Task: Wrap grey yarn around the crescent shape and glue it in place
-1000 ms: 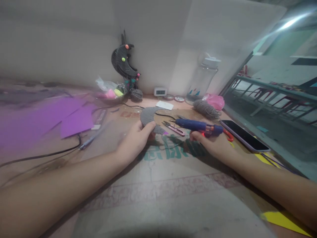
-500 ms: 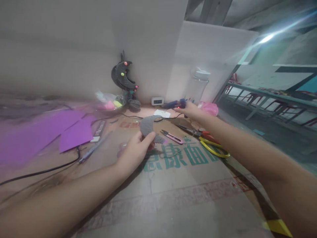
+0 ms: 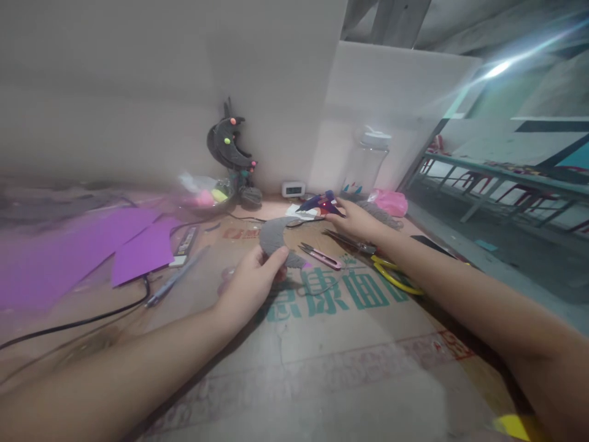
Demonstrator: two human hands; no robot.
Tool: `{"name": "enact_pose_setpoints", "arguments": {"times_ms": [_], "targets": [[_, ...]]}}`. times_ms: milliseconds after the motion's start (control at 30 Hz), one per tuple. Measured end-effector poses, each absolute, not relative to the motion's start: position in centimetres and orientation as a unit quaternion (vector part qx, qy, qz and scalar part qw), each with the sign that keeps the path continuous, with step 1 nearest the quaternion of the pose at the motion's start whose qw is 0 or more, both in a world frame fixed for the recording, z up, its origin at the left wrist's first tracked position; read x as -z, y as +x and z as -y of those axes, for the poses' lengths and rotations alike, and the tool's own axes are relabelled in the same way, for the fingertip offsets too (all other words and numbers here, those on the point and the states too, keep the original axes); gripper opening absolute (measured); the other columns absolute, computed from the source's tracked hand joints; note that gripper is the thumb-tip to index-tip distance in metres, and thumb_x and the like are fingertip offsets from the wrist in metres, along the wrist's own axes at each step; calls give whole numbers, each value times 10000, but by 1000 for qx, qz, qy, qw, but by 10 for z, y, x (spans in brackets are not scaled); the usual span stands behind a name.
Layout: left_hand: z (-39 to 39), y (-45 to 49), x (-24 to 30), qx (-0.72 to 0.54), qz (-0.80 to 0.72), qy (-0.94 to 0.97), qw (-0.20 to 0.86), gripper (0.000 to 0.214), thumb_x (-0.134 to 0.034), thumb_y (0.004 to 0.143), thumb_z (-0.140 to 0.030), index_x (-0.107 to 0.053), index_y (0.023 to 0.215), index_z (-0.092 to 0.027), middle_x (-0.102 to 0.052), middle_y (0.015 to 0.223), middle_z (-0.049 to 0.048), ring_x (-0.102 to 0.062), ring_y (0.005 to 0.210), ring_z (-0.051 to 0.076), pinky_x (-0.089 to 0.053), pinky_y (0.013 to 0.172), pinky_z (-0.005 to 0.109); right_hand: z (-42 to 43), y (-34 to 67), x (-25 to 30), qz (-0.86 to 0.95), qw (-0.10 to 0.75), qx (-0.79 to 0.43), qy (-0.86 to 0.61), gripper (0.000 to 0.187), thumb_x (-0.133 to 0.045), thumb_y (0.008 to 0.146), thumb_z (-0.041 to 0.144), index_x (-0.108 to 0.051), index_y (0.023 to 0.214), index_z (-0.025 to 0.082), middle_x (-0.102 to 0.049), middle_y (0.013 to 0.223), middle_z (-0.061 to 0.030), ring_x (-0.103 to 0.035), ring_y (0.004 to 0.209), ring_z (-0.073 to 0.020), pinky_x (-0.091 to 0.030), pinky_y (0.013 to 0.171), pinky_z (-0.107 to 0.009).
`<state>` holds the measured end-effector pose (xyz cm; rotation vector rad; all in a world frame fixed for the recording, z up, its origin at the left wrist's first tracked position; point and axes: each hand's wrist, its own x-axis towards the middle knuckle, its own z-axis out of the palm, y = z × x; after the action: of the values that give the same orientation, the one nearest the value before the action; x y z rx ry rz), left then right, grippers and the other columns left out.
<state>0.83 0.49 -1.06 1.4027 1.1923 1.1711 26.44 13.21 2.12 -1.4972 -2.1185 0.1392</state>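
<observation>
Between the thumb and fingers of my left hand (image 3: 260, 270) is a grey yarn-wrapped crescent (image 3: 272, 233), its lower tip showing a bit of purple. My right hand (image 3: 352, 218) is closed around a dark blue glue gun (image 3: 319, 202) with a small red light, its nozzle pointing left above a white paper piece (image 3: 301, 212). Pink thread snips (image 3: 322, 256) lie on the cardboard just right of the crescent. Close under my right forearm are pliers (image 3: 352, 242) and yellow-handled scissors (image 3: 396, 276), partly covered by the arm.
Purple sheets (image 3: 142, 248) and a pen (image 3: 177, 279) lie at left, near a black cable (image 3: 78, 320). Along the wall stand a dark crescent ornament (image 3: 225, 144), a small digital clock (image 3: 293, 189), a clear bottle (image 3: 365, 162) and a pink bag (image 3: 390, 201). Printed cardboard (image 3: 294, 362) covers the table.
My right hand has brought the glue gun left and slightly nearer, toward the crescent. My left hand with the crescent has stayed almost in place.
</observation>
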Motion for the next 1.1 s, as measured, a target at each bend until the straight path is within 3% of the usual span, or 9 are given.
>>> {"name": "enact_pose_setpoints", "arguments": {"times_ms": [67, 133, 233, 333, 500, 667, 767, 900, 1100], "targets": [[-5, 8, 11, -481, -476, 574, 461, 352, -563, 849, -508, -538, 722, -180, -551, 628, -31, -496, 602, 132, -369, 579, 238, -103, 262, -23, 796, 279, -28, -537, 375, -545, 924, 387, -613, 1177, 119, -621, 1239, -167, -553, 1160, -281, -390, 1013, -409], [-5, 8, 10, -494, -461, 570, 468, 299, -581, 849, -464, -558, 769, -177, -555, 649, -35, -495, 603, 124, -375, 570, 228, -69, 255, -25, 816, 272, -21, -510, 267, -530, 928, 378, -673, 976, 158, -673, 1066, -113, -579, 1070, -255, -395, 990, -397], [-6, 10, 9, -504, -440, 570, 476, 234, -597, 851, -396, -593, 910, -169, -596, 750, -20, -510, 632, 114, -399, 575, 214, -18, 239, -24, 876, 226, -25, -424, 296, -518, 936, 427, -657, 919, 166, -660, 962, -90, -585, 957, -231, -433, 888, -375], [-7, 11, 8, -513, -415, 579, 479, 272, -621, 834, -325, -581, 1038, -151, -627, 898, 24, -556, 724, 124, -451, 623, 218, 17, 223, -17, 919, 134, -17, -370, 448, -615, 837, 579, -638, 1000, 162, -637, 987, -103, -558, 938, -259, -439, 814, -383], [-6, 11, 8, -511, -427, 569, 482, 720, -649, 825, -277, -299, 1451, -210, -614, 865, 4, -567, 676, 116, -458, 619, 230, 29, 209, -4, 930, 149, -11, -337, 174, -489, 956, 217, -615, 854, 153, -624, 855, -68, -531, 812, -193, -416, 754, -315], [-3, 10, 6, -441, -434, 638, 458, 285, -547, 901, -298, -612, 1143, -162, -642, 1004, 56, -598, 833, 155, -472, 752, 278, 31, 212, -3, 915, 221, -38, -336, 173, -469, 958, 186, -609, 860, 162, -635, 785, -47, -542, 748, -169, -405, 702, -277], [-1, 10, 7, -417, -434, 673, 429, 281, -528, 914, -319, -601, 1149, -183, -643, 969, 42, -585, 859, 170, -456, 771, 293, 31, 217, -7, 909, 228, -39, -346, 173, -515, 948, 300, -595, 887, 159, -633, 809, -51, -540, 739, -175, -400, 693, -292], [-1, 8, 11, -443, -429, 675, 406, 211, -536, 911, -326, -586, 1073, -200, -634, 962, 28, -583, 854, 168, -450, 765, 296, 22, 222, -10, 886, 221, -20, -406, 367, -614, 858, 514, -604, 844, 147, -622, 800, -66, -535, 727, -200, -395, 663, -320], [0, 7, 13, -452, -399, 706, 372, 119, -503, 930, -249, -612, 966, -219, -641, 958, 8, -589, 901, 159, -451, 829, 296, 11, 212, -6, 889, 231, -151, -365, 151, -604, 912, 288, -687, 981, 182, -692, 1035, -59, -604, 1005, -188, -425, 916, -334]]}}
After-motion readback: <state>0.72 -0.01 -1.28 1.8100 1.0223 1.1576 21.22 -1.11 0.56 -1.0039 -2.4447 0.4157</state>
